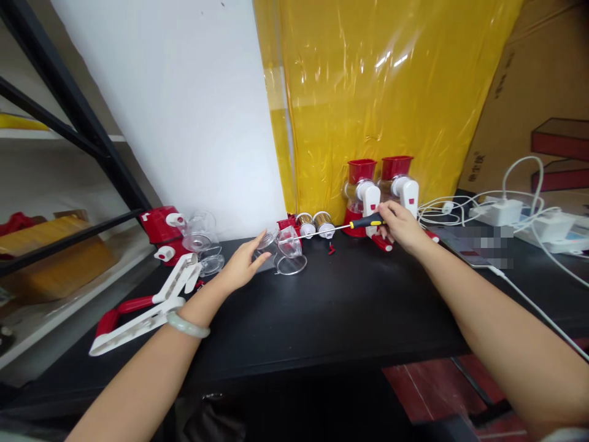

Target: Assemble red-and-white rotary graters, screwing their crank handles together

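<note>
My right hand (399, 226) is closed around the yellow-and-black handle of a screwdriver (363, 221). The thin metal shaft points left, and its tip reaches the clear plastic housing (291, 242) on the black table. At that housing's left side is my left hand (243, 263), fingers stretched and thumb apart; whether it touches the plastic is hard to tell. Just behind the shaft lie two metal grater drums (323, 224) with white ends. A small red part (331, 248) rests in front of them.
Two red-and-white rotary graters (362, 184) stand at the back. On the left lie red bases (164, 233), clear housings (200, 232) and white crank arms with red handles (133, 325). Toward the right are a phone (460, 248), white cables and a power strip (556, 230) on the table (322, 319).
</note>
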`<state>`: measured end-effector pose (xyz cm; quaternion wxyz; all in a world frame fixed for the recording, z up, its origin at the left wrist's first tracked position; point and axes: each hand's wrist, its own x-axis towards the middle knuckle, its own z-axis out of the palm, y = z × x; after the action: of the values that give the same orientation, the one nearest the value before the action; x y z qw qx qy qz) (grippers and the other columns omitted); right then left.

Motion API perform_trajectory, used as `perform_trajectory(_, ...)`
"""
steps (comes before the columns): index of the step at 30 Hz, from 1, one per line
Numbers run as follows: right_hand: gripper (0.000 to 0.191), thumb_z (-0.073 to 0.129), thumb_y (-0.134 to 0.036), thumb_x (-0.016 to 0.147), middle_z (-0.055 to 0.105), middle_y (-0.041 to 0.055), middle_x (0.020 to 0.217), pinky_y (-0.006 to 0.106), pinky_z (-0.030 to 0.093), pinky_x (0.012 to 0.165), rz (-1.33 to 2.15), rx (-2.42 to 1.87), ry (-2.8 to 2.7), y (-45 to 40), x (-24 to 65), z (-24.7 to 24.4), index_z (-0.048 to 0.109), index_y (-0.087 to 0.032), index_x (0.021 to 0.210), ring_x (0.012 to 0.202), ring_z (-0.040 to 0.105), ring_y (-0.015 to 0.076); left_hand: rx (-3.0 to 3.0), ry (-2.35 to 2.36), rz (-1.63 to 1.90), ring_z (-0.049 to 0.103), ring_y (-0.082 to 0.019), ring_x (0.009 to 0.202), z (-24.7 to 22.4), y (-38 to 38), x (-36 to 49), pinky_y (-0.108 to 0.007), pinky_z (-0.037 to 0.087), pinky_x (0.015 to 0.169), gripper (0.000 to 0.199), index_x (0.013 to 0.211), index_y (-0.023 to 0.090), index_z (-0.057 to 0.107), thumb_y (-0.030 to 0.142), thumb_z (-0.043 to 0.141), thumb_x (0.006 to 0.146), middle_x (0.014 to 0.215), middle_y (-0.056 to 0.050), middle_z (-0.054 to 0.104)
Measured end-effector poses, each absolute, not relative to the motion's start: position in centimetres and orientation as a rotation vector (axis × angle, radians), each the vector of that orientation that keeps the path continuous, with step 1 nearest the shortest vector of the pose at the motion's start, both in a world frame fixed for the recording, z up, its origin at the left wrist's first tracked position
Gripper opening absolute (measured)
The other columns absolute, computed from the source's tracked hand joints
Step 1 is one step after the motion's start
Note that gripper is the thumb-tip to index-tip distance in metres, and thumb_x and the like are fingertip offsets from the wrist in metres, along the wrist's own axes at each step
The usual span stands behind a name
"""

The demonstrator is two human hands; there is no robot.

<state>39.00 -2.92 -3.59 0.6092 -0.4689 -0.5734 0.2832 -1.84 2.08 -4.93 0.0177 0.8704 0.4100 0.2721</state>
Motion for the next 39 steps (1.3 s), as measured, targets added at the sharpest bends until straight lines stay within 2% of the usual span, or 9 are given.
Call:
perform_trajectory(6, 0.053, 0.081, -0.049, 0.06, 0.062, -0.0047, 0.088, 0.03, 0.057, 0.063, 0.73, -0.854, -1.226, -2.89, 38.58, -3.37, 0.048, -0.03, 0.098, 0.075, 0.067, 0.015, 2.696, 1.282, 0.858, 0.054, -0.029, 0.123, -4.93, 2.07, -1.77, -0.045, 0.041, 0.104, 0.069, 0.15, 0.015, 0.029, 0.053, 0.04, 0.094, 0.143, -0.016, 0.05)
perform_trajectory(11, 0.036, 0.059, -0.059, 0.081, 0.052, -0.0066, 0.057, 0.022, 0.04, 0.035, 0.642, -1.069, -1.326, -3.09, 38.79, -3.45, 0.051, -0.025, 0.092, 0.036, 0.047, 0.0087, 2.697, 1.275, 0.849, 0.051, -0.029, 0.127, -4.82, 1.93, -1.67, -0.044, 0.039, 0.106, 0.071, 0.15, 0.013, 0.03, 0.054, 0.041, 0.094, 0.145, -0.016, 0.048)
perform_trajectory(13, 0.036, 0.056, -0.06, 0.082, 0.054, -0.0052, 0.06, 0.023, 0.045, 0.038, 0.681, -1.031, -1.301, -2.98, 38.86, -3.47, 0.051, -0.026, 0.091, 0.041, 0.052, 0.0107, 2.693, 1.27, 0.852, 0.049, -0.029, 0.129, -4.82, 1.96, -1.68, -0.043, 0.038, 0.108, 0.071, 0.15, 0.012, 0.03, 0.054, 0.041, 0.093, 0.146, -0.016, 0.047)
perform_trajectory(17, 0.047, 0.078, -0.046, 0.064, 0.064, -0.0037, 0.091, 0.033, 0.059, 0.064, 0.75, -0.823, -1.236, -2.92, 38.63, -3.4, 0.048, -0.031, 0.098, 0.077, 0.069, 0.0169, 2.677, 1.267, 0.867, 0.049, -0.028, 0.131, -4.9, 2.06, -1.72, -0.044, 0.036, 0.109, 0.072, 0.15, 0.013, 0.03, 0.055, 0.04, 0.093, 0.147, -0.015, 0.046)
perform_trajectory(23, 0.041, 0.054, -0.065, 0.082, 0.058, -0.0028, 0.055, 0.027, 0.047, 0.038, 0.748, -1.048, -1.318, -3.01, 38.72, -3.46, 0.05, -0.024, 0.089, 0.04, 0.057, 0.0144, 2.685, 1.241, 0.864, 0.046, -0.027, 0.133, -4.91, 2.02, -1.72, -0.044, 0.033, 0.112, 0.07, 0.15, 0.014, 0.029, 0.054, 0.041, 0.093, 0.149, -0.014, 0.043)
perform_trajectory(28, 0.047, 0.076, -0.048, 0.066, 0.066, -0.0024, 0.096, 0.034, 0.06, 0.065, 0.756, -0.813, -1.226, -3.04, 38.4, -3.26, 0.048, -0.031, 0.099, 0.084, 0.068, 0.0175, 2.675, 1.241, 0.873, 0.045, -0.027, 0.134, -5.05, 2.23, -1.86, -0.044, 0.032, 0.113, 0.072, 0.15, 0.014, 0.029, 0.056, 0.04, 0.093, 0.15, -0.013, 0.041)
perform_trajectory(31, 0.039, 0.074, -0.048, 0.07, 0.065, -0.0032, 0.077, 0.029, 0.055, 0.053, 0.711, -0.918, -1.287, -3.16, 38.45, -3.33, 0.052, -0.028, 0.096, 0.058, 0.065, 0.014, 2.682, 1.242, 0.868, 0.045, -0.027, 0.134, -5.06, 2.21, -1.88, -0.043, 0.032, 0.112, 0.072, 0.15, 0.014, 0.029, 0.056, 0.04, 0.093, 0.15, -0.014, 0.042)
perform_trajectory(34, 0.035, 0.057, -0.059, 0.082, 0.053, -0.0057, 0.053, 0.025, 0.043, 0.036, 0.689, -1.082, -1.293, -3.12, 38.64, -3.4, 0.053, -0.025, 0.089, 0.034, 0.048, 0.0106, 2.704, 1.246, 0.857, 0.046, -0.028, 0.133, -5.0, 2.1, -1.83, -0.043, 0.034, 0.111, 0.071, 0.151, 0.016, 0.029, 0.056, 0.04, 0.093, 0.149, -0.013, 0.043)
perform_trajectory(39, 0.041, 0.073, -0.048, 0.069, 0.066, -0.003, 0.086, 0.037, 0.059, 0.066, 0.816, -0.79, -1.199, -3.05, 38.33, -3.22, 0.047, -0.03, 0.096, 0.079, 0.068, 0.0184, 2.695, 1.26, 0.864, 0.048, -0.028, 0.131, -4.98, 2.15, -1.79, -0.042, 0.036, 0.109, 0.07, 0.15, 0.014, 0.029, 0.054, 0.04, 0.094, 0.148, -0.014, 0.044)
